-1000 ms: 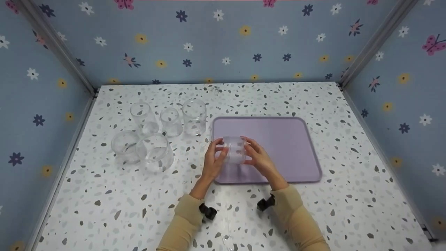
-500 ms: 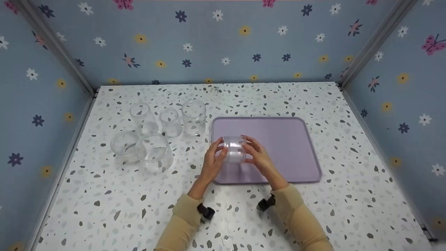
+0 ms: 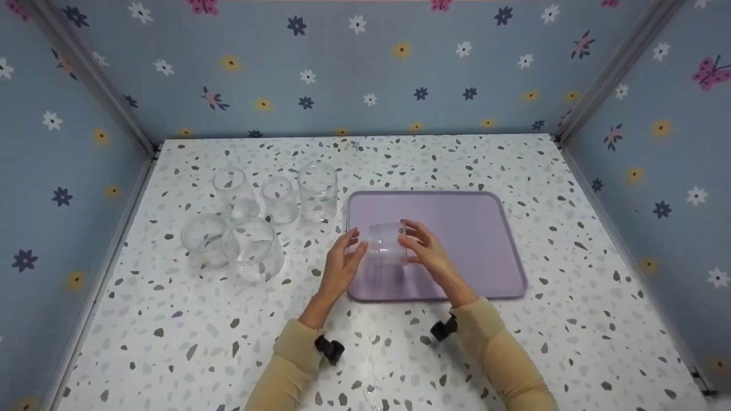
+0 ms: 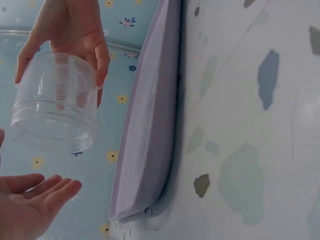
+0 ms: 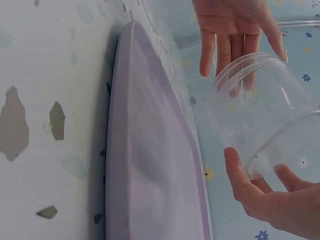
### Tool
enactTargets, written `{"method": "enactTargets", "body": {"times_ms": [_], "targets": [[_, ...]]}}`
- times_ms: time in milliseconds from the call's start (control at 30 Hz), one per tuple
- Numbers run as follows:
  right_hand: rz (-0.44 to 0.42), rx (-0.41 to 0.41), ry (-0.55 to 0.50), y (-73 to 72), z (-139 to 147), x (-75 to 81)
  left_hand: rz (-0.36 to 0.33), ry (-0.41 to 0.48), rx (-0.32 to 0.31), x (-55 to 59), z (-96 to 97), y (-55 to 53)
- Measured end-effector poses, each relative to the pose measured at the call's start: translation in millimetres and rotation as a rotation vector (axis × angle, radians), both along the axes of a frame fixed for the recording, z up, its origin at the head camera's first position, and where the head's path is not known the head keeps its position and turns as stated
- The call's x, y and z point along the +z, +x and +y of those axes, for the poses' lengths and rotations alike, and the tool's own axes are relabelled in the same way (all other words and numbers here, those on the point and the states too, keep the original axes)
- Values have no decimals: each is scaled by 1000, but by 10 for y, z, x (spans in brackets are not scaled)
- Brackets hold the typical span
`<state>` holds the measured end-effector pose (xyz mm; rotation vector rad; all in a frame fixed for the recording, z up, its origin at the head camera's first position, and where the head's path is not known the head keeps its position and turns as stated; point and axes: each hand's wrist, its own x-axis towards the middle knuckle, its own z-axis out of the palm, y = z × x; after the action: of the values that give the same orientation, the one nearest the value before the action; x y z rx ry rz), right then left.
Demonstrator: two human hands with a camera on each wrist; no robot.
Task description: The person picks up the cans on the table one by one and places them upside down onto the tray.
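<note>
A clear plastic jar (image 3: 388,244) lies sideways in the air over the left part of the lilac tray (image 3: 468,245). My right hand (image 3: 432,258) grips it round the base end, thumb and fingers on opposite sides. Its ridged rim faces left, as the jar (image 4: 55,95) shows in the left wrist view. Just off that rim is my left hand (image 3: 338,268), fingers extended and holding nothing. A gap shows between the left hand (image 4: 30,207) and the jar in the left wrist view. The right wrist view has the right hand (image 5: 280,205) under the jar's base.
Several clear containers stand left of the tray: a wide jar (image 3: 254,251), another wide one (image 3: 203,237), a tall one (image 3: 318,191), a small one (image 3: 281,200) and a slim one (image 3: 231,191). Flower-patterned panels (image 3: 365,68) border the speckled table (image 3: 411,365).
The left hand has let go of the jar's rim end and drawn back to the left. The right hand has moved slightly right with the jar.
</note>
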<state>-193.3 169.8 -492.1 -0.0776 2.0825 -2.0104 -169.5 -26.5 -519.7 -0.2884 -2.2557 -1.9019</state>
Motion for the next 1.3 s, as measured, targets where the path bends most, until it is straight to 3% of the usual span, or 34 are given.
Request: {"method": "enactTargets", "body": {"times_ms": [133,433,667,867,1300], "targets": [[26,0,42,-28,40,7,-26,-71,27,15,-47,8],[19,47,177,-93,137,83,-13,-170,61,63,-147,-2],[18,104,284,-109,199,265,3,-292,80,125,-227,-16],[62,97,373,-218,298,157,27,-370,96,160,-286,-14],[194,85,542,-355,462,135,2,-519,107,250,-440,-28]]}}
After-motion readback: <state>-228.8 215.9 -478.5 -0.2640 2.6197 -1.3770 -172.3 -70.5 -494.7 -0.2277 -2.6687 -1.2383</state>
